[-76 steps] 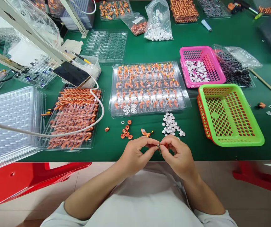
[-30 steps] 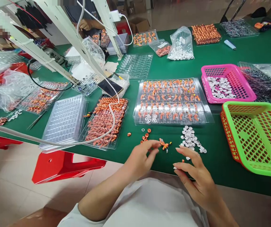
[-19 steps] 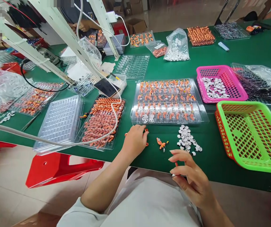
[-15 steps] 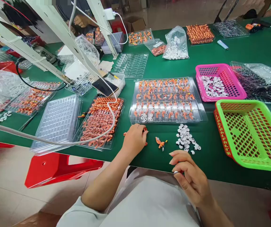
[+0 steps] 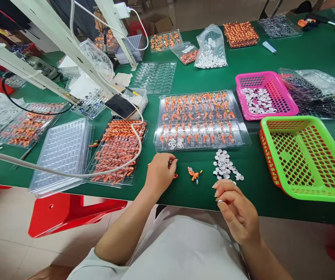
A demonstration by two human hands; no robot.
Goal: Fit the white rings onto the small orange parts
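Note:
My left hand (image 5: 160,173) rests on the green table with its fingers curled over small orange-red pieces (image 5: 175,176); whether it grips one is hidden. My right hand (image 5: 239,212) is raised at the table's front edge, thumb and fingers pinching a small white disc (image 5: 220,201), mostly covered by the fingertips. Beyond that hand lies a loose heap of white round caps (image 5: 224,164). Between the hands sits a little cluster of orange curved parts (image 5: 195,175). Behind them a clear tray (image 5: 244,137) holds rows of orange parts, with white rings at its near left.
To the right stand a green basket (image 5: 310,190), nested in an orange one, and a pink basket (image 5: 294,107) with white caps. Leftward are a tray of orange parts (image 5: 114,155), stacked clear trays (image 5: 60,147) and a phone (image 5: 121,106). A white cable (image 5: 68,175) crosses there.
The view has shifted slightly, so the table's things sit further left. The left hand stays over the orange-red pieces with its fingertips drawn in a little; the right keeps its pinch.

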